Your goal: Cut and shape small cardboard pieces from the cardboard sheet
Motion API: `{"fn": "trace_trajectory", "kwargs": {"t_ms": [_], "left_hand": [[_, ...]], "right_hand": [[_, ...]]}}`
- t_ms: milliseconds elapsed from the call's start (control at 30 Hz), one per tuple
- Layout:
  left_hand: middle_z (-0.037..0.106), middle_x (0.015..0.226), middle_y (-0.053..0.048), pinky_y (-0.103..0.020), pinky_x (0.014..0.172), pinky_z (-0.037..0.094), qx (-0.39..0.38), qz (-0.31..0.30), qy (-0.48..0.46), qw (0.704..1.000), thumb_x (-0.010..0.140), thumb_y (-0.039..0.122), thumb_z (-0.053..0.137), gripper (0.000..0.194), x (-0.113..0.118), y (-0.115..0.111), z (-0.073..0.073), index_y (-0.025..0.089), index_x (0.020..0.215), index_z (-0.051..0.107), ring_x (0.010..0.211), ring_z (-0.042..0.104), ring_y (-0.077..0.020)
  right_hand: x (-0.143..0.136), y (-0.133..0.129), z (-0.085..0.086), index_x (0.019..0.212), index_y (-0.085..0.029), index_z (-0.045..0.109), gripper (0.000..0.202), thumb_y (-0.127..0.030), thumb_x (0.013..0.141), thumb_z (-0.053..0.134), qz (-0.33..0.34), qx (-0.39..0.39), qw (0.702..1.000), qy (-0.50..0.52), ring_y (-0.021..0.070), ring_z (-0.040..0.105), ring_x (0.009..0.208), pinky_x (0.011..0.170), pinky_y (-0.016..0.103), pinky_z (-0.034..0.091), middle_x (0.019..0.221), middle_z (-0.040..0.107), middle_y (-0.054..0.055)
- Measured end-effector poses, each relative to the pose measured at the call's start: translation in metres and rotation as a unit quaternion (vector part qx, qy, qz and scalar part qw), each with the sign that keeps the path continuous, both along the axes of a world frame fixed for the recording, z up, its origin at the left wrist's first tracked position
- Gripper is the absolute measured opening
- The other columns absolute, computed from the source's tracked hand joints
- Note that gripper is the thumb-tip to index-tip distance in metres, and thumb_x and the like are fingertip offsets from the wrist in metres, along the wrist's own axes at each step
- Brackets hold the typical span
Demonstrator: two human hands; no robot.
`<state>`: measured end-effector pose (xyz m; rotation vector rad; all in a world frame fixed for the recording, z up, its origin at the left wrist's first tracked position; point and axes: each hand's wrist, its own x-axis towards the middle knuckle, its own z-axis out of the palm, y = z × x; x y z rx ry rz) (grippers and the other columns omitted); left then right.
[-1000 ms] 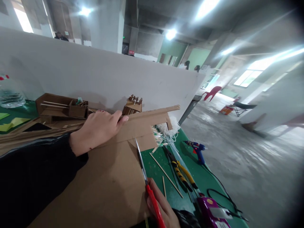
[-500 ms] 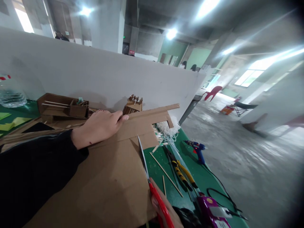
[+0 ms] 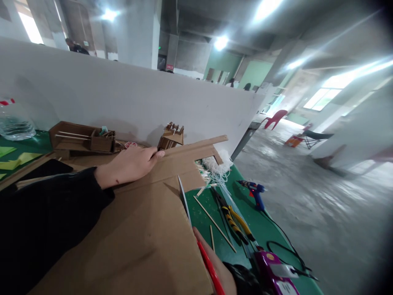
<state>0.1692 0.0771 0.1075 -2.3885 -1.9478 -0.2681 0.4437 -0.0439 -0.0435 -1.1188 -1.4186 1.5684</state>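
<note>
A large brown cardboard sheet [image 3: 144,229] spreads over the near side of the table, with a notch cut near its far right corner. My left hand [image 3: 130,166] grips its far edge, thumb and fingers pressed together on the board. Red-handled scissors [image 3: 184,203] are in my right hand [image 3: 215,262] at the sheet's right edge. One blade lies above the cardboard, pointing away from me, beside a slit; the other blade is hidden under it. The cardboard covers part of my right hand.
Pliers [image 3: 235,223], thin sticks [image 3: 215,223], a blue glue gun [image 3: 254,192] and a purple device [image 3: 273,272] lie on the green table [image 3: 199,209]. Behind stand cardboard models [image 3: 82,137], a water bottle [image 3: 14,121] and a white partition [image 3: 138,98].
The cardboard has shifted slightly left at its far end, along with my left hand. My right hand and the red handles sit lower and further under the sheet's edge.
</note>
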Motion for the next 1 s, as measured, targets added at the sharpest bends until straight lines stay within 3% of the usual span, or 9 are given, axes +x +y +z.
{"fn": "trace_trajectory", "kwargs": {"t_ms": [100,267,433,633,833,1000], "left_hand": [[0.070,0.101,-0.016,-0.048,0.075,0.050,-0.006,0.002,-0.004,1.000,0.096,0.055,0.008,0.065,0.000,0.000,-0.002,0.020,0.104,0.062,0.091,0.067,-0.0360],[0.070,0.102,-0.015,-0.048,0.075,0.049,-0.018,0.000,-0.009,1.000,0.095,0.058,0.008,0.066,-0.003,0.002,-0.003,0.021,0.105,0.062,0.089,0.068,-0.0358],[0.071,0.104,-0.013,-0.046,0.076,0.050,-0.027,-0.009,-0.018,0.999,0.095,0.059,0.008,0.067,-0.005,0.004,-0.004,0.022,0.104,0.063,0.091,0.068,-0.0337],[0.071,0.105,-0.015,-0.048,0.082,0.048,-0.018,-0.002,-0.016,1.000,0.095,0.058,0.009,0.067,-0.003,0.003,-0.001,0.020,0.104,0.063,0.096,0.066,-0.0351],[0.071,0.104,-0.014,-0.048,0.081,0.049,-0.014,0.012,-0.003,1.000,0.096,0.055,0.010,0.064,0.000,0.000,0.002,0.020,0.108,0.063,0.095,0.067,-0.0348],[0.072,0.103,-0.014,-0.048,0.076,0.050,0.003,0.025,0.016,1.000,0.097,0.053,0.012,0.061,0.001,-0.001,0.002,0.021,0.104,0.064,0.093,0.067,-0.0359]], "right_hand": [[-0.003,0.002,0.017,0.143,-0.023,0.048,0.100,-0.069,0.060,0.078,0.029,-0.028,0.999,-0.007,0.0344,0.036,0.140,0.113,0.039,0.033,0.149,0.046,0.011],[-0.003,0.007,0.029,0.135,-0.025,0.057,0.095,-0.069,0.054,0.082,0.033,-0.043,0.997,-0.053,0.0371,0.023,0.145,0.118,0.044,0.017,0.150,0.046,0.008],[-0.007,0.009,0.028,0.131,-0.025,0.059,0.091,-0.065,0.053,0.085,0.043,-0.047,0.998,-0.024,0.0373,0.038,0.138,0.115,0.045,0.028,0.144,0.054,0.011],[-0.006,0.014,0.030,0.126,-0.025,0.062,0.078,-0.063,0.061,0.081,0.046,0.001,0.998,-0.052,0.0371,0.041,0.137,0.112,0.043,0.035,0.140,0.058,0.010],[-0.005,0.005,0.032,0.121,-0.028,0.066,0.073,-0.059,0.058,0.085,-0.001,-0.023,0.998,-0.058,0.0372,0.042,0.136,0.111,0.041,0.039,0.138,0.060,0.006],[-0.006,0.002,0.033,0.117,-0.027,0.067,0.073,-0.067,0.057,0.080,-0.011,-0.030,0.998,-0.048,0.0370,0.051,0.128,0.101,0.038,0.049,0.131,0.065,0.009]]}}
